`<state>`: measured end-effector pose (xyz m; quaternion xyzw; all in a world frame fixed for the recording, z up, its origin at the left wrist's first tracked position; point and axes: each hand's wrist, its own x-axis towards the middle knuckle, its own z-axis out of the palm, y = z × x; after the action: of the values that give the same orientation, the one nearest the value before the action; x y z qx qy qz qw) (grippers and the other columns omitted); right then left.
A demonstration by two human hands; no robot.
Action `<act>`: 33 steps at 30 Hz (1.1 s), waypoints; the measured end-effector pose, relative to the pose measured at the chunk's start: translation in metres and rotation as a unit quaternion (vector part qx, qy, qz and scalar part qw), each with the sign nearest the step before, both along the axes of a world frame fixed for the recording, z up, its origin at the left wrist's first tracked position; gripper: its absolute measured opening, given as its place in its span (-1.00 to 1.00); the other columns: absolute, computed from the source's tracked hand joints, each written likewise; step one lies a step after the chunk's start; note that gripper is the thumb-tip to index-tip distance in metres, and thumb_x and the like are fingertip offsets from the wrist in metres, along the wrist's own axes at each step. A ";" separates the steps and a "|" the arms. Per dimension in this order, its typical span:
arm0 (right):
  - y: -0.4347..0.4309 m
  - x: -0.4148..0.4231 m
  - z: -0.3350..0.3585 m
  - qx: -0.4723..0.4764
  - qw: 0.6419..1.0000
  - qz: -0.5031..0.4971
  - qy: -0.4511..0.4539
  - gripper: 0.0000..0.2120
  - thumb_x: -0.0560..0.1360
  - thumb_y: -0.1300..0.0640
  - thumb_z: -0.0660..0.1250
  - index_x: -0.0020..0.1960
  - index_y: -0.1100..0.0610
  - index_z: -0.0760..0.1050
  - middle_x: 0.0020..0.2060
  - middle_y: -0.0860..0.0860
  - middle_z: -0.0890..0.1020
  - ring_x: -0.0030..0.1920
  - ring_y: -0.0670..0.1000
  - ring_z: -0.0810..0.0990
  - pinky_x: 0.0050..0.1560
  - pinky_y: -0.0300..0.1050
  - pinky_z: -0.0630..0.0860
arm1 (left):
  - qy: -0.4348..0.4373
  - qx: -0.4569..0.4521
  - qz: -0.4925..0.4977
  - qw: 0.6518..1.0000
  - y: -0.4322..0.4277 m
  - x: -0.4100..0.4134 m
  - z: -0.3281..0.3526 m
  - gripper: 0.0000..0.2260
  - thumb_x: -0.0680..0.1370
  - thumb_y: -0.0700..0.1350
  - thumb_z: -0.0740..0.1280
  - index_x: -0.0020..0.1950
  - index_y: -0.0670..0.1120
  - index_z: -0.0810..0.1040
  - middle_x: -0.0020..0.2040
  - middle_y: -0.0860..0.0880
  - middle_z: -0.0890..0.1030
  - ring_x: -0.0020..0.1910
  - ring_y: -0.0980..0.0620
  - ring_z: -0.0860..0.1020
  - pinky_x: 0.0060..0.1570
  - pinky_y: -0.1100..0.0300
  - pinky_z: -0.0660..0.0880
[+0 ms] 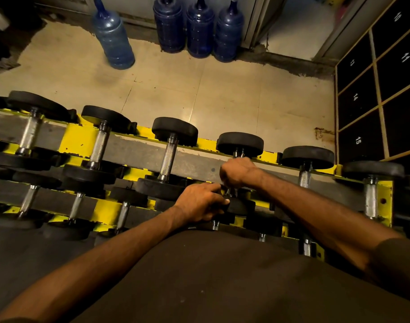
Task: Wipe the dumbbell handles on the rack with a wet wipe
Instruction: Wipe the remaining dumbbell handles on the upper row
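A worn beige tile floor (166,89) runs back to blue water jugs (199,29) and numbered black lockers (360,96). In front, a chipped yellow steel rack (76,138) carries rows of dumbbells with round matte black heads and knurled chrome grips. On the top row's fourth dumbbell (240,142), the right hand (237,172) is fisted around the handle (237,154), hiding any wipe. The left hand (199,202) curls over its near head.

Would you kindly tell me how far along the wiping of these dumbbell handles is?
Done: no handle shows whether it has been wiped. In hand: the right hand grips the handle of the fourth dumbbell on the rack's top row, while the left hand holds its near end; the wipe is hidden. Left: probably the two dumbbells further right.
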<state>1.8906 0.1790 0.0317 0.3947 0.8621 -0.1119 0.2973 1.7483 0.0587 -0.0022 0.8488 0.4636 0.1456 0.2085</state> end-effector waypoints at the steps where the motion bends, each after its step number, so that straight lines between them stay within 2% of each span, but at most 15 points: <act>1: 0.002 0.002 0.001 0.054 0.998 -0.002 0.012 -0.79 0.54 0.05 0.39 0.15 0.09 0.61 -0.05 0.03 0.61 -0.10 0.04 0.59 -0.19 -0.07 0.54 | 0.002 0.000 0.001 1.000 0.000 0.000 0.000 -0.76 0.49 0.05 0.51 0.14 0.05 0.68 -0.02 0.02 0.58 -0.12 0.04 0.56 -0.25 0.12 0.55; 3: 0.003 0.004 0.002 0.137 0.990 -0.012 0.016 -0.74 0.54 0.09 0.39 0.20 0.15 0.58 0.03 0.08 0.60 -0.04 0.11 0.62 -0.15 0.01 0.53 | 0.001 -0.001 0.003 1.000 0.000 0.000 0.000 -0.76 0.50 0.05 0.50 0.14 0.05 0.67 -0.02 0.02 0.57 -0.12 0.04 0.56 -0.25 0.11 0.55; 4: 0.002 0.003 0.002 0.146 0.989 -0.010 0.002 -0.72 0.55 0.09 0.38 0.21 0.17 0.57 0.06 0.09 0.59 -0.01 0.13 0.63 -0.15 0.02 0.52 | 0.001 0.000 0.004 1.000 0.000 0.000 0.000 -0.76 0.50 0.05 0.50 0.15 0.05 0.67 -0.02 0.02 0.58 -0.12 0.04 0.56 -0.25 0.11 0.55; 8: -0.008 -0.009 -0.003 0.058 0.994 0.060 -0.075 -0.78 0.61 0.07 0.28 0.19 0.13 0.56 0.05 0.06 0.63 0.03 0.09 0.61 -0.03 0.01 0.52 | 0.002 0.005 -0.001 1.000 0.000 0.001 0.001 -0.76 0.50 0.05 0.50 0.14 0.05 0.68 -0.01 0.02 0.60 -0.11 0.03 0.57 -0.24 0.15 0.53; 11: -0.005 -0.015 0.002 -0.021 0.995 0.061 -0.081 -0.83 0.59 0.07 0.31 0.13 0.12 0.55 -0.19 -0.01 0.55 -0.12 0.03 0.50 -0.11 -0.02 0.47 | -0.002 0.005 -0.006 1.000 0.001 0.001 0.001 -0.76 0.49 0.04 0.51 0.13 0.03 0.69 0.00 0.02 0.60 -0.10 0.03 0.58 -0.23 0.18 0.50; 13: 0.001 -0.014 0.005 0.011 0.996 0.042 -0.075 -0.82 0.57 0.07 0.34 0.12 0.12 0.55 -0.17 0.00 0.55 -0.10 0.04 0.53 -0.14 -0.03 0.42 | -0.001 0.007 -0.003 1.000 0.000 -0.001 0.000 -0.75 0.49 0.04 0.51 0.14 0.03 0.68 -0.01 0.02 0.59 -0.11 0.04 0.57 -0.23 0.22 0.45; 15: 0.006 -0.009 0.002 0.097 0.993 0.030 -0.062 -0.78 0.57 0.06 0.35 0.17 0.11 0.57 -0.04 0.03 0.62 -0.05 0.07 0.60 -0.15 -0.02 0.43 | 0.000 0.001 0.001 1.000 -0.001 -0.001 -0.001 -0.75 0.50 0.05 0.50 0.15 0.04 0.67 -0.02 0.02 0.58 -0.12 0.04 0.56 -0.24 0.18 0.48; 17: 0.004 -0.002 -0.002 0.121 0.991 0.038 -0.046 -0.77 0.57 0.05 0.34 0.19 0.11 0.57 0.01 0.05 0.62 -0.01 0.09 0.61 -0.14 -0.01 0.47 | -0.002 0.002 0.003 1.000 -0.001 0.000 -0.001 -0.75 0.50 0.05 0.50 0.15 0.05 0.67 -0.02 0.02 0.58 -0.12 0.04 0.56 -0.24 0.14 0.53; 21: -0.016 0.017 -0.014 0.011 0.995 0.097 0.009 -0.77 0.59 -0.01 0.30 0.18 0.07 0.56 0.01 0.05 0.60 0.03 0.06 0.62 -0.06 -0.06 0.56 | -0.011 0.000 0.001 1.000 -0.001 0.000 -0.001 -0.75 0.48 0.03 0.52 0.13 0.04 0.68 -0.01 0.03 0.60 -0.11 0.04 0.57 -0.21 0.16 0.53; 24: -0.018 0.039 -0.021 0.005 0.991 0.009 0.134 -0.78 0.57 -0.01 0.32 0.17 0.02 0.57 0.05 0.01 0.60 0.03 0.00 0.60 -0.07 -0.18 0.54 | -0.011 -0.003 0.005 1.000 -0.001 0.000 -0.002 -0.75 0.47 0.02 0.54 0.13 0.05 0.68 0.00 0.03 0.60 -0.10 0.05 0.57 -0.20 0.21 0.46; 26: -0.017 0.054 -0.028 0.042 0.964 -0.108 0.240 -0.76 0.53 0.00 0.39 0.16 0.03 0.60 0.10 0.02 0.57 0.07 -0.01 0.53 0.01 -0.11 0.55 | -0.009 -0.008 0.011 1.000 -0.002 0.001 -0.003 -0.75 0.48 0.04 0.53 0.13 0.05 0.67 0.00 0.03 0.58 -0.10 0.06 0.55 -0.20 0.24 0.44; 29: -0.027 0.062 -0.036 0.085 0.913 -0.219 0.334 -0.77 0.48 0.08 0.46 0.13 0.08 0.64 0.04 0.01 0.59 0.04 -0.01 0.51 0.01 -0.09 0.53 | -0.004 -0.016 0.018 1.000 -0.003 0.001 -0.007 -0.75 0.50 0.06 0.50 0.14 0.05 0.66 0.01 0.04 0.57 -0.09 0.08 0.54 -0.20 0.24 0.46; 31: -0.035 0.061 -0.038 0.042 0.846 -0.343 0.406 -0.85 0.48 0.16 0.47 0.05 0.08 0.63 -0.06 -0.03 0.62 -0.05 -0.07 0.57 -0.06 -0.17 0.56 | -0.002 -0.020 0.016 1.000 -0.003 0.000 -0.008 -0.75 0.50 0.07 0.50 0.15 0.05 0.66 0.02 0.03 0.57 -0.08 0.08 0.54 -0.19 0.25 0.45; 33: -0.035 0.061 -0.042 -0.014 0.765 -0.475 0.435 -0.77 0.47 0.20 0.47 0.09 0.06 0.53 -0.08 -0.03 0.60 -0.08 -0.06 0.60 -0.17 -0.21 0.57 | -0.001 -0.023 0.017 1.000 -0.003 0.001 -0.008 -0.73 0.50 0.08 0.50 0.16 0.05 0.66 0.03 0.03 0.57 -0.08 0.08 0.54 -0.19 0.22 0.50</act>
<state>1.9519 0.1440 -0.0105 0.6586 0.5998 -0.4105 -0.1947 1.7489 0.0559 -0.0106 0.8358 0.4806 0.1395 0.2260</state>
